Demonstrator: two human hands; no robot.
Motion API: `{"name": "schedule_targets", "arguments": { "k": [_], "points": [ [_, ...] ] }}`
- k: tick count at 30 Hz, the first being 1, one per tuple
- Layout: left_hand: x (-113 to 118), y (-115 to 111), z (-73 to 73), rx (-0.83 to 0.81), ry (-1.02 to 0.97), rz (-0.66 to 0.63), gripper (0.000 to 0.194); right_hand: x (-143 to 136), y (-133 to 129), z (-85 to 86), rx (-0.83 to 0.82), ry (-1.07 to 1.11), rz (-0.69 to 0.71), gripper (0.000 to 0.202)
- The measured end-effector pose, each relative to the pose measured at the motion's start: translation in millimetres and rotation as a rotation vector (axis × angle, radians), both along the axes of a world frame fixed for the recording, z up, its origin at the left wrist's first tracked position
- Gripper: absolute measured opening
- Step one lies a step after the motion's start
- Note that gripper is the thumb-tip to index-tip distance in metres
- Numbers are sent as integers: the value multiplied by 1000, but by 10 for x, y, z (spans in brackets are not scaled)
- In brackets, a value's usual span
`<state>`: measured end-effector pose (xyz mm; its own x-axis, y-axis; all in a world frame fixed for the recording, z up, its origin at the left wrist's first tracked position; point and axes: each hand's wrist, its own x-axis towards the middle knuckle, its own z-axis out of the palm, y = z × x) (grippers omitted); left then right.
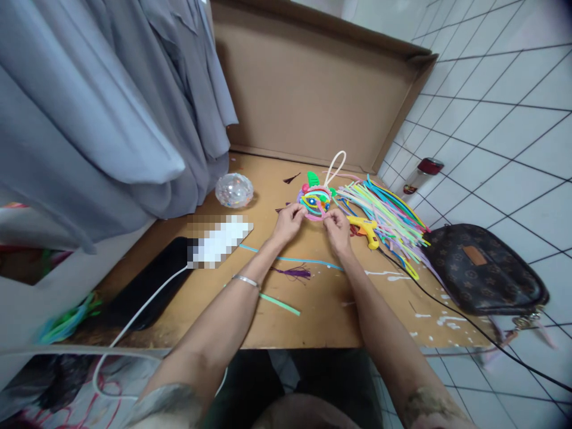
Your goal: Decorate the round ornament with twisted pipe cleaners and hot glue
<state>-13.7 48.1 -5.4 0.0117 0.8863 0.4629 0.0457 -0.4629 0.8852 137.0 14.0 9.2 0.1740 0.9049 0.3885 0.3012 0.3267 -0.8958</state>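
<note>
Cardboard forms the work surface: a flat brown cardboard sheet (313,322) lying on white floor tiles, with a raised cardboard flap (304,83) behind it.

1. Workpiece. I see a small round multicoloured pipe-cleaner ornament (316,201) with a pink rim, a green tip and a white loop (336,167) on top. It rests on the sheet near the far edge, directly ahead of both hands.

2. Left hand (289,221). Fingers are curled and pinch the ornament's left rim. A silver bracelet (245,280) sits on that wrist.

3. Right hand (337,229). Fingers are closed on the ornament's lower right rim.

4. Adjacent items.
- A fanned bundle of pastel pipe cleaners (384,214) lies just right of the ornament.
- A yellow glue gun (365,229) lies just beside the right hand; its black cord (447,307) runs off to the right.
- A brown patterned handbag (485,271) lies on the tiles at the sheet's right edge.
- A clear faceted dome (234,189) stands to the left, near hanging grey fabric (111,107).
- A black phone (149,283) with a white cable (143,307) lies at the near left.
- A blue strip (308,261), a green strip (279,304) and a purple tassel (295,273) lie between my forearms.
- A dark-capped bottle (420,174) lies on the tiles at the far right.
</note>
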Motion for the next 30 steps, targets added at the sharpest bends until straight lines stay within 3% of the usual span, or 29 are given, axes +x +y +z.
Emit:
{"name": "schedule_targets", "arguments": {
  "k": [5,13,20,24,27,30],
  "points": [
    [-13,20,-13,-209,-246,-289,43,-7,58,-65,-84,207,135,29],
    [67,-66,14,-335,-260,-409,49,-14,38,-73,-5,159,151,20],
    [73,-59,5,-340,-199,-371,30,-11,63,-160,-49,134,235,24],
    [44,-10,12,-348,-226,-241,13,-2,75,-110,-149,340,243,29],
    [-11,42,8,-348,-232,-99,11,16,68,-39,-231,506,255,33],
    [-58,55,15,-278,-257,-94,15,20,52,3,-299,566,276,34]
  ]
}}
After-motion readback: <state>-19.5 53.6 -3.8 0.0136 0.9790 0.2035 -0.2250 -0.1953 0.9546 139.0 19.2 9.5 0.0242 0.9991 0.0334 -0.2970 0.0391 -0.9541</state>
